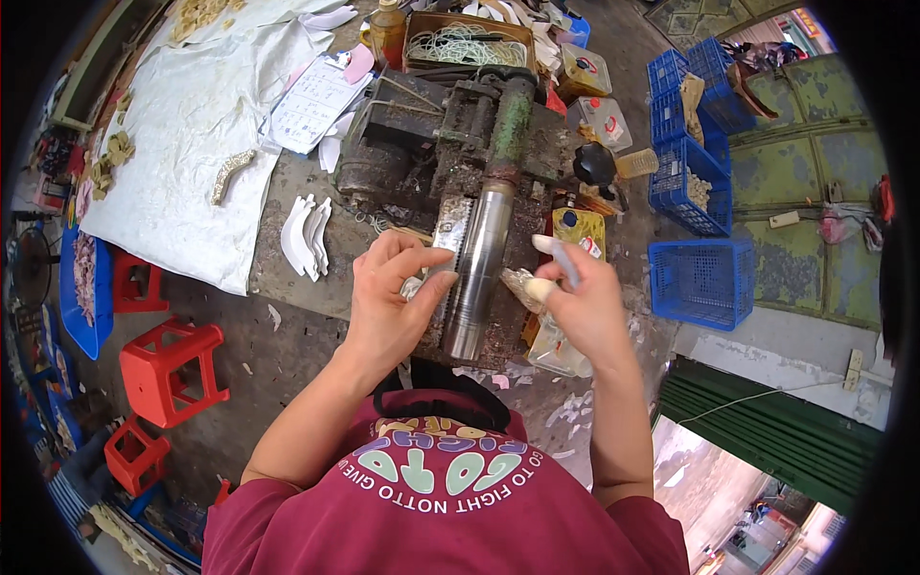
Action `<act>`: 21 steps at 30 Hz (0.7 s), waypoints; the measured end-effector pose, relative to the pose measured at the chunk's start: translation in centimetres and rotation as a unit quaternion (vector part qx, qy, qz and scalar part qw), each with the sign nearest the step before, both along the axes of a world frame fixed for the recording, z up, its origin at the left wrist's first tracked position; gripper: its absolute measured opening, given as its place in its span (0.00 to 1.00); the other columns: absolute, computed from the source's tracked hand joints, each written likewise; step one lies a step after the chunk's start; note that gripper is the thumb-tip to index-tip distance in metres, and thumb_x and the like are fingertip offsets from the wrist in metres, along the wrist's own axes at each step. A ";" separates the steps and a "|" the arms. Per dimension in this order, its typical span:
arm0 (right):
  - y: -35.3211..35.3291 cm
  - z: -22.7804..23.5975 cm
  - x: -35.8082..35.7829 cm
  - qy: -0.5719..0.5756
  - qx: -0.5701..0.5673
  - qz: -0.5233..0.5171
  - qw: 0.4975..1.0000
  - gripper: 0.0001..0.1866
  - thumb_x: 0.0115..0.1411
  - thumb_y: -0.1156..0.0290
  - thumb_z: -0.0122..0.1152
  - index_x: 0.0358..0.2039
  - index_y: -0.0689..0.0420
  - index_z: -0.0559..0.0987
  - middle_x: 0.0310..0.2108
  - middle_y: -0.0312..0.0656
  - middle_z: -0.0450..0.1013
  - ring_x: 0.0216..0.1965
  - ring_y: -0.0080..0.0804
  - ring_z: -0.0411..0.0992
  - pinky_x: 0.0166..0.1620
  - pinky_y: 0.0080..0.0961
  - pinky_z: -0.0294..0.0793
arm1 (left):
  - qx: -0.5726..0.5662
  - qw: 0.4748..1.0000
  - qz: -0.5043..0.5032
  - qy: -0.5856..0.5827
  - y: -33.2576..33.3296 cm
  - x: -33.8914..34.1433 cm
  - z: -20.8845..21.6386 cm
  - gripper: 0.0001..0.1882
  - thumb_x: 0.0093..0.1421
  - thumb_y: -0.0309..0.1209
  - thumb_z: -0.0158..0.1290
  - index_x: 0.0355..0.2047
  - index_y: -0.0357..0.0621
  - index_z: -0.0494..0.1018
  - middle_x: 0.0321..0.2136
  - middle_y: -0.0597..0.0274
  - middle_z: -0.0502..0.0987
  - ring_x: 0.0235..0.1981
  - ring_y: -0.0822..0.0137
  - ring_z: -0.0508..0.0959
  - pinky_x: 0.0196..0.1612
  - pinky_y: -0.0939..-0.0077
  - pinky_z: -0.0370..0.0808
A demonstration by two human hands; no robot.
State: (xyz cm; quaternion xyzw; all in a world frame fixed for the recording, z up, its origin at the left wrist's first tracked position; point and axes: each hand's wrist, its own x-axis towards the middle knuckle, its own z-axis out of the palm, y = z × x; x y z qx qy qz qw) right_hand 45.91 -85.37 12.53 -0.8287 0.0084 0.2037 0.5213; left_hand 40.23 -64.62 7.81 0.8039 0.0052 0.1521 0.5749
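Note:
A polished metal roller (484, 254) juts toward me from a grimy machine (412, 129), with a narrow ridged metal bar (450, 235) along its left side. Left of the roller, my left hand (391, 292) is curled, thumb and forefinger close to the metal. A small pale, shiny piece (412, 287) shows between those fingers, mostly hidden. Across the roller, my right hand (586, 302) pinches a glittery pale strip (520, 285), whose left end reaches the roller's side. Pale covers sit on the right thumb and a fingertip.
White curved pieces (307, 237) lie on the bench left of the machine. A glittery curved strip (231, 177) rests on a white sheet (192, 125), near a clipboard (316, 103). Blue crates (702, 285) stand at right, red stools (172, 374) at left. Yellow-labelled containers (579, 226) sit beside my right hand.

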 end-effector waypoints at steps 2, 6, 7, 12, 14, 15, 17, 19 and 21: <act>1.3 -1.3 0.4 0.008 -0.051 0.028 0.998 0.23 0.51 0.79 0.58 0.50 0.61 0.72 0.25 0.39 0.74 0.25 0.17 0.68 0.30 0.18 0.68 | 0.074 0.997 0.000 0.026 0.1 -0.2 -1.2 0.12 0.47 0.24 0.62 0.34 0.41 0.78 0.29 0.60 0.72 0.34 0.65 0.74 0.38 0.75 0.69; 1.9 -2.2 0.5 -0.074 -0.054 -0.001 0.996 0.24 0.51 0.79 0.59 0.51 0.60 0.72 0.28 0.39 0.75 0.27 0.18 0.68 0.33 0.17 0.69 | 0.095 0.995 0.028 0.025 0.0 0.2 -2.4 0.09 0.47 0.24 0.62 0.31 0.41 0.78 0.28 0.61 0.72 0.34 0.65 0.74 0.39 0.73 0.69; 2.1 -1.5 0.8 -0.079 -0.041 -0.013 0.996 0.24 0.52 0.80 0.61 0.52 0.61 0.72 0.30 0.36 0.75 0.30 0.19 0.69 0.36 0.18 0.69 | 0.039 0.998 0.032 0.042 0.4 0.2 -2.9 0.08 0.48 0.24 0.62 0.31 0.40 0.78 0.28 0.61 0.72 0.34 0.65 0.74 0.39 0.73 0.69; 1.6 -0.2 1.2 -0.116 -0.030 -0.040 0.992 0.26 0.52 0.80 0.62 0.53 0.64 0.71 0.34 0.35 0.76 0.39 0.19 0.70 0.48 0.19 0.66 | -0.178 0.966 0.133 0.135 5.7 0.3 -5.0 0.03 0.51 0.23 0.59 0.27 0.38 0.76 0.29 0.65 0.74 0.35 0.73 0.72 0.41 0.79 0.68; 1.1 -0.2 0.9 -0.100 -0.035 -0.051 0.993 0.26 0.52 0.80 0.62 0.53 0.64 0.70 0.34 0.36 0.76 0.37 0.18 0.70 0.44 0.17 0.68 | -0.142 0.957 0.218 0.125 10.1 0.2 -6.1 0.02 0.52 0.23 0.58 0.27 0.38 0.76 0.29 0.66 0.74 0.35 0.73 0.72 0.40 0.79 0.67; 1.3 -0.1 0.8 -0.096 -0.042 -0.049 0.993 0.26 0.52 0.80 0.61 0.53 0.65 0.70 0.34 0.36 0.76 0.36 0.17 0.70 0.42 0.16 0.68 | -0.071 0.958 0.266 0.077 12.5 -0.1 -7.0 0.02 0.53 0.23 0.57 0.28 0.39 0.76 0.29 0.65 0.74 0.35 0.72 0.72 0.39 0.79 0.67; 2.0 0.0 0.3 -0.096 -0.047 -0.052 0.993 0.26 0.53 0.80 0.61 0.53 0.65 0.70 0.33 0.36 0.75 0.33 0.16 0.69 0.38 0.14 0.68 | 0.117 0.937 0.328 -0.007 16.4 -0.4 -8.4 0.01 0.53 0.22 0.56 0.27 0.42 0.75 0.29 0.65 0.74 0.33 0.70 0.72 0.37 0.79 0.68; 2.6 0.2 0.1 -0.096 -0.046 -0.052 0.993 0.26 0.53 0.80 0.61 0.54 0.65 0.70 0.32 0.35 0.74 0.31 0.15 0.67 0.35 0.12 0.67 | 0.216 0.922 0.321 0.009 18.4 -1.6 -11.1 0.03 0.51 0.24 0.57 0.27 0.43 0.75 0.29 0.61 0.73 0.34 0.62 0.73 0.43 0.70 0.66; 3.1 0.3 -0.2 -0.094 -0.039 -0.052 0.993 0.26 0.53 0.80 0.61 0.54 0.65 0.69 0.31 0.35 0.73 0.29 0.13 0.66 0.33 0.11 0.66 | 0.321 0.899 0.293 0.057 18.7 -3.0 -13.8 0.04 0.49 0.24 0.57 0.27 0.43 0.75 0.30 0.58 0.74 0.37 0.59 0.74 0.47 0.62 0.64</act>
